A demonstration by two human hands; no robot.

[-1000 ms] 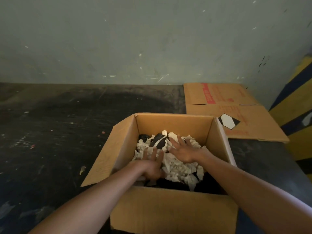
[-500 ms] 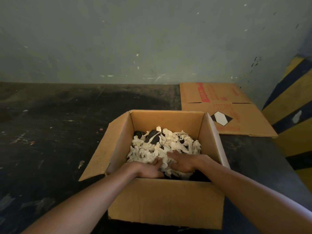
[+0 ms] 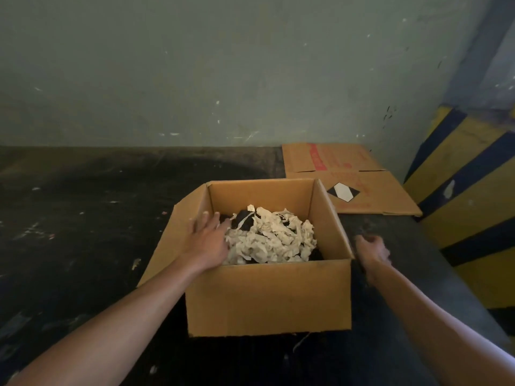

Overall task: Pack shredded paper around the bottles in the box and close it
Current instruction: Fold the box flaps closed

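An open cardboard box (image 3: 267, 296) stands on the dark floor in front of me. Cream shredded paper (image 3: 273, 240) fills most of it, and a dark bottle (image 3: 243, 221) pokes out at the back left. My left hand (image 3: 207, 240) lies with fingers spread at the box's left inner wall, touching the edge of the paper and the left flap (image 3: 172, 235), which leans outward. My right hand (image 3: 372, 250) is outside the box, just right of its right wall, fingers curled and blurred; whether it holds the right flap is hidden.
A flattened cardboard sheet (image 3: 345, 176) with red print and a black-and-white diamond lies behind the box to the right. A yellow and dark-blue striped barrier (image 3: 473, 204) rises at the right. A grey-green wall (image 3: 223, 79) closes the back.
Both hands have left the middle of the shredded paper. The left one moved to the box's left wall; the right one came out and went down beside the right wall.
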